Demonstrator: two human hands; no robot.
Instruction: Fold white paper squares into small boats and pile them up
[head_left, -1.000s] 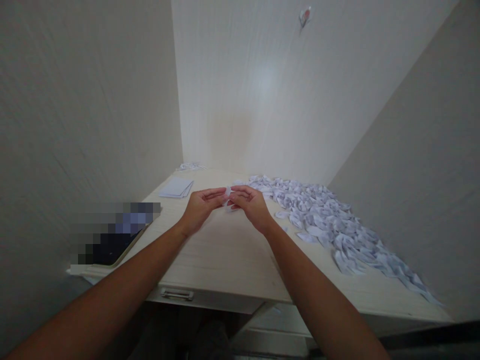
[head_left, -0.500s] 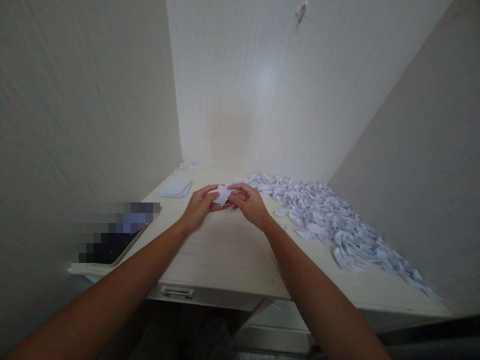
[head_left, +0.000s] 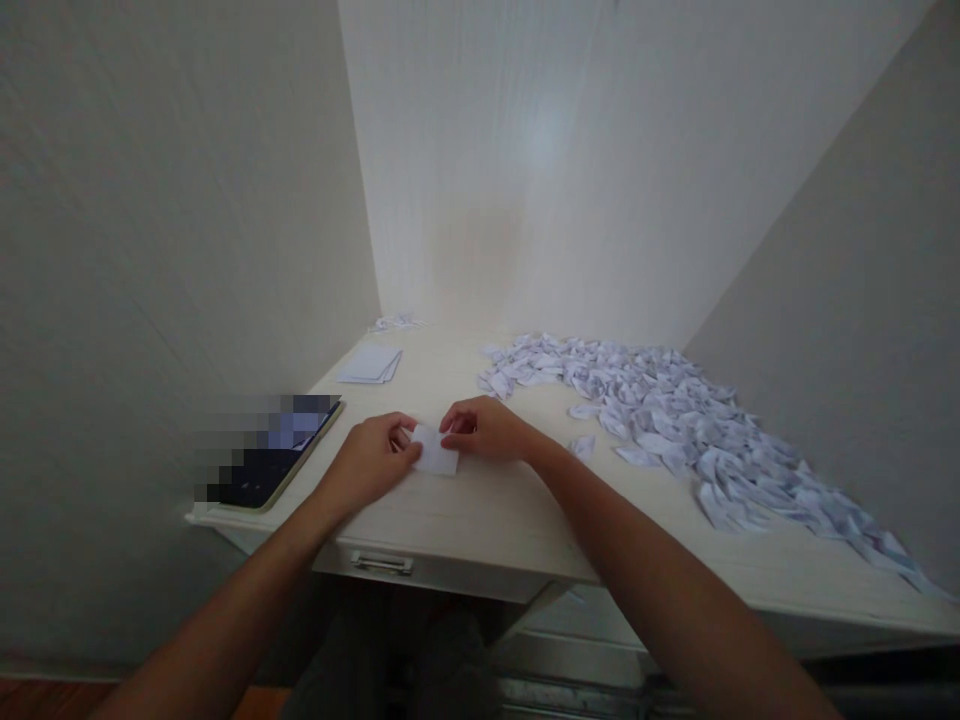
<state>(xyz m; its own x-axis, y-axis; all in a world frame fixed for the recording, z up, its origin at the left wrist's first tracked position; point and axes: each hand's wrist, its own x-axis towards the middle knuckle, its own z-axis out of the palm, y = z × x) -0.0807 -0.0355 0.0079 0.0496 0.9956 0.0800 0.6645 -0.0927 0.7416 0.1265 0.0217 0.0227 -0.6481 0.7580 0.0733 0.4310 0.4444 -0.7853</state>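
A small white piece of paper (head_left: 435,454) lies at or just above the desktop, between my two hands. My left hand (head_left: 373,455) pinches its left side, thumb on top. At the upper right corner, the thumb and fingers of my right hand (head_left: 484,428) are closed on the same paper. Whether its underside is folded cannot be made out. One folded paper piece (head_left: 582,447) rests on the desk just right of my right hand.
A large heap of folded white paper pieces (head_left: 660,410) spreads along the desk's right side. A stack of flat paper sheets (head_left: 369,364) lies at the back left. A tablet-like device (head_left: 274,460), partly blurred out, sits at the left edge. A drawer handle (head_left: 382,563) juts from the front.
Both hands have come lower and nearer, bringing the paper from a raised hold down toward the desktop. The paper now shows a flat, squarish face. The camera view has shifted slightly.
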